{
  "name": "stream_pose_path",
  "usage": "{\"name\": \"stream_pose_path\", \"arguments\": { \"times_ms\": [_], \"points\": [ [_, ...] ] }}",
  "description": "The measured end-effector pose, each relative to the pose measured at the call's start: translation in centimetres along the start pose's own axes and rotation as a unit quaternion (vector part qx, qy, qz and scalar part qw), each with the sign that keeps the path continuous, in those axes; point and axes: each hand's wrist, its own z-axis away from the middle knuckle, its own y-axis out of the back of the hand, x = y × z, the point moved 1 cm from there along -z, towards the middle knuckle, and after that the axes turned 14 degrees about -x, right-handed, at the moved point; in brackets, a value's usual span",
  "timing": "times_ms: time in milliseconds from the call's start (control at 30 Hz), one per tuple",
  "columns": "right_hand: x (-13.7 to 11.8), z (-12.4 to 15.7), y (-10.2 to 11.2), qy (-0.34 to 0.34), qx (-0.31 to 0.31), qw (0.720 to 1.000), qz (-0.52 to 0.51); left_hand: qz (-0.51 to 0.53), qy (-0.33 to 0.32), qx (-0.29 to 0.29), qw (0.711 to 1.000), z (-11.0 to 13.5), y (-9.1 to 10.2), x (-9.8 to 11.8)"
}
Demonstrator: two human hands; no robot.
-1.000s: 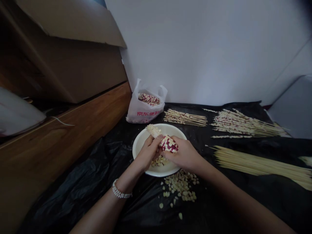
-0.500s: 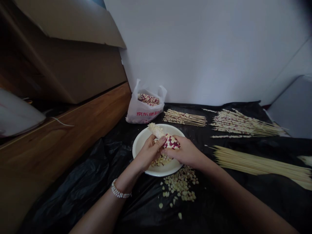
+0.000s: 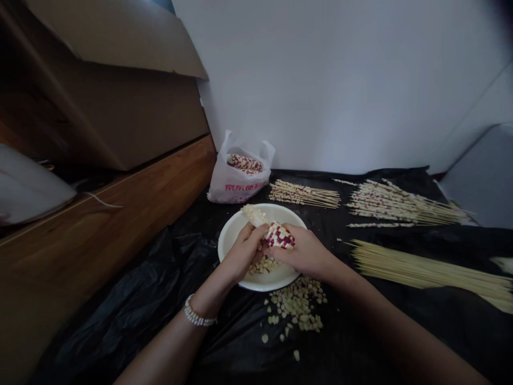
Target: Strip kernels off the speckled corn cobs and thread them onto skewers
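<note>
Both my hands hold one corn cob [image 3: 279, 236] over a white bowl [image 3: 228, 233]. Its far left end is stripped to the pale core, while purple and cream kernels still cover the near right part. My left hand [image 3: 245, 251] is closed round the stripped part, thumb against the edge of the kernels. My right hand [image 3: 302, 250] wraps the kernel-covered end; some of its fingers are hidden behind the cob. Loose corn kernels [image 3: 264, 265] lie inside the bowl, and a pile of kernels [image 3: 298, 302] is spread on the black plastic sheet [image 3: 240, 342] in front of it.
Behind the bowl stands a white plastic bag [image 3: 237, 187] with more cobs. To the right lie skewers threaded with kernels [image 3: 380, 202], a smaller threaded bundle [image 3: 300, 193] and bare bamboo sticks [image 3: 425, 267]. A cardboard box [image 3: 132, 107] and a wooden board [image 3: 152, 182] border the left; a white wall [image 3: 320, 85] rises behind.
The cob has shifted and turned slightly in my hands, its kernel-covered end a little further left. Both hands keep their grip over the bowl.
</note>
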Motion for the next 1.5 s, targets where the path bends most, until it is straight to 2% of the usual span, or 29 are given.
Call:
{"name": "stream_pose_path", "arguments": {
  "times_ms": [167, 333, 500, 800, 1033, 1267, 1400, 1500],
  "points": [
    [0.1, 0.0, 0.1, -0.003, -0.006, 1.000, -0.023, 0.054, 0.001, -0.046, 0.998, 0.2, 0.1, 0.4],
    [-0.4, 0.1, -0.4, -0.006, 0.032, 0.999, 0.040, 0.010, -0.012, -0.028, 1.000, 0.3, 0.0, 0.3],
    [-0.6, 0.2, -0.9, -0.006, 0.050, 0.996, 0.076, 0.003, -0.015, -0.039, 0.999, 0.2, -0.3, 0.2],
    [-0.4, 0.1, -0.9, -0.004, 0.044, 0.996, 0.079, -0.047, -0.006, 0.031, 0.998, 0.3, -0.2, 0.0],
    [-0.4, 0.1, -0.7, 0.000, 0.042, 0.996, 0.083, -0.061, -0.023, 0.005, 0.998, 0.2, -0.3, 0.1],
    [-0.5, 0.1, -1.0, -0.010, 0.045, 0.996, 0.082, -0.112, -0.041, 0.029, 0.992, 0.1, 0.3, -0.3],
    [-0.5, 0.2, -0.9, -0.002, 0.042, 0.996, 0.081, -0.104, -0.042, 0.037, 0.993, 0.0, 0.6, -0.8],
    [-0.4, 0.3, -0.8, 0.009, 0.053, 0.991, 0.120, -0.077, -0.032, 0.022, 0.996, 0.0, 0.5, -0.8]
  ]
}}
